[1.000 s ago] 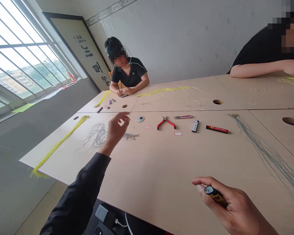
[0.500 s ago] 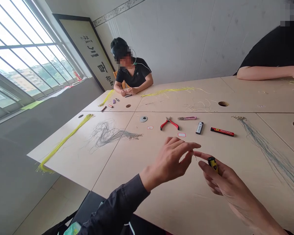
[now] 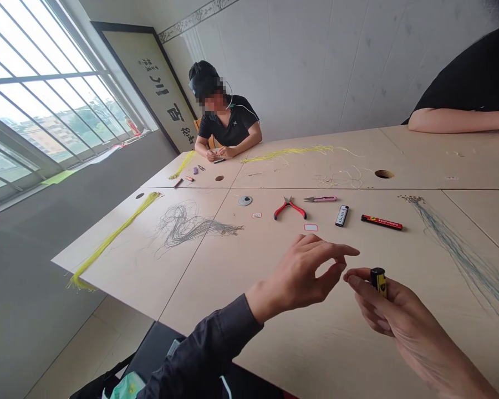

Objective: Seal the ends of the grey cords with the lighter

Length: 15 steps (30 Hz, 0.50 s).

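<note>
My left hand [image 3: 297,274] is above the near part of the table, thumb and a finger pinched and the index finger stretched out. Whatever the pinch holds is too small to make out. Close to its fingertips is my right hand [image 3: 397,310], curled around a yellow and black lighter [image 3: 380,284]. The right thumb and index fingertips are pressed together; I cannot tell whether a thread lies between them. Beyond my hands lie red-handled pliers [image 3: 290,208], pink thread snips [image 3: 320,199], a black-and-white lighter [image 3: 341,216] and a long red lighter [image 3: 381,223].
Grey threads [image 3: 191,227] lie at left, a yellow thread bundle [image 3: 116,238] beyond them, and blue-grey threads [image 3: 453,244] at right. A metal disc [image 3: 245,200] and small labels sit mid-table. A co-worker [image 3: 228,119] sits opposite; another person's arm [image 3: 457,121] rests at far right.
The right index finger, stretched out to the left fingertips before, is now drawn back against the thumb. Both hands appear slightly farther right. The small thread end seen between them no longer shows clearly.
</note>
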### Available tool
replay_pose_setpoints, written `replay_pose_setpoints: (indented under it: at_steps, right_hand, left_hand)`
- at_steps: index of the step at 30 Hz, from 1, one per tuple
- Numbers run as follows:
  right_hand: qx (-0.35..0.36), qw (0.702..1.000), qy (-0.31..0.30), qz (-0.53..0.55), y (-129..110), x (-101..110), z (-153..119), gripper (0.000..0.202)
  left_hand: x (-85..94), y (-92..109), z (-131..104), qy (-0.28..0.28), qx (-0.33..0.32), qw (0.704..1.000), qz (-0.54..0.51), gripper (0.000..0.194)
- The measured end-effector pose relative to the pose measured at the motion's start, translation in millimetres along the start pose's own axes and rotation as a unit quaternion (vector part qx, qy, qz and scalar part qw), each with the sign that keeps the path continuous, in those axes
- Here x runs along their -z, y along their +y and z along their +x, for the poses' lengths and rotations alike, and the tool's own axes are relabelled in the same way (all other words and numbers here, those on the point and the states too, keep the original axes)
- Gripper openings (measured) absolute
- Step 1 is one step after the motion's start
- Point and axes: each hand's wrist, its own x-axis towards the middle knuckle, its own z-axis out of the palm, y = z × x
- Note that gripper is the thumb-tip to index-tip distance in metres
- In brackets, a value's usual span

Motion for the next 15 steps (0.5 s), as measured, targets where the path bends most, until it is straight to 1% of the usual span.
replay_pose_setpoints:
  at_steps: [3,5,10,13,15]
  right_hand:
    - [-0.004,1.000,0.010,-0.003,1,2,-2,0.038]
    - [0.008,1.000,0.022,-0.002,0,3,-4,0.038]
    - [0.039,0.998,0.043,0.011,-6,4,-10,0.039]
    - [0.069,0.995,0.074,0.019,-10,6,-14,0.037]
    - [0.082,0.992,0.098,0.018,-11,8,-16,0.033]
  left_hand:
    - [-1.6,1,2,-0.002,0.008,1.000,0.001,0.024]
    - [-3.1,3,5,-0.006,0.010,1.000,0.002,0.025]
    - [-7.4,17,22,-0.030,-0.018,0.999,0.000,0.027]
    - [-8.6,23,31,-0.031,-0.028,0.999,0.010,0.028]
    - [-9.2,23,31,-0.032,-0.029,0.999,0.019,0.031]
